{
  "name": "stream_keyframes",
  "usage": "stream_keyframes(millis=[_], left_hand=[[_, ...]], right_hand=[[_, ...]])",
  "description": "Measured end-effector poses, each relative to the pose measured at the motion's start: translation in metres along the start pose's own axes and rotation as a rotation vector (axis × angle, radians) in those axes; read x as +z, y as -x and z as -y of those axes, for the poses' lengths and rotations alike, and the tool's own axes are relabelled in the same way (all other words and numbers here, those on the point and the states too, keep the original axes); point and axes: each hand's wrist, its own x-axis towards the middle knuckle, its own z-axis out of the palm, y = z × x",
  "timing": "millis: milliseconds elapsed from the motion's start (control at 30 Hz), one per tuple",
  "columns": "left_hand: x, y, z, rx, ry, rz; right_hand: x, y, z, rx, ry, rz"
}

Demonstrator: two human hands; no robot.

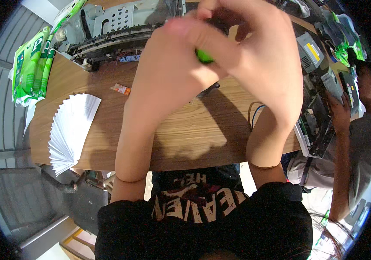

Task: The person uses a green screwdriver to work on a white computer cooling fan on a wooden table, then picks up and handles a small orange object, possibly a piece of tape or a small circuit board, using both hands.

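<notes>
Green object (204, 56), part-hidden between left hand (179, 65) and right hand (254, 52), cannot tell either grip, pleated white paper (76, 125) leftward of both, metal chassis (104, 26) beyond.

This looked like a repair workshop: a stripped metal chassis (118, 19) stood on a wooden table (185, 141), with an opened machine (317, 125) at the right and a co-worker (340, 164) beside it.
</notes>
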Motion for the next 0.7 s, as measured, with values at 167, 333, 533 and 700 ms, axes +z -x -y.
stream_keyframes(millis=[167,333,533,700], left_hand=[[-0.015,-0.001,0.014,-0.046,-0.043,0.137],[-0.023,0.002,0.014,-0.063,-0.236,0.116],[-0.031,0.011,0.036,-0.016,-0.550,0.113],[-0.037,0.006,0.039,0.200,-0.699,0.192]], right_hand=[[-0.003,0.000,-0.002,-0.055,0.146,0.179],[0.014,-0.005,-0.024,-0.206,0.060,0.086],[0.026,-0.005,-0.036,-0.248,-0.289,0.040],[0.019,-0.008,-0.027,-0.285,0.108,0.070]])
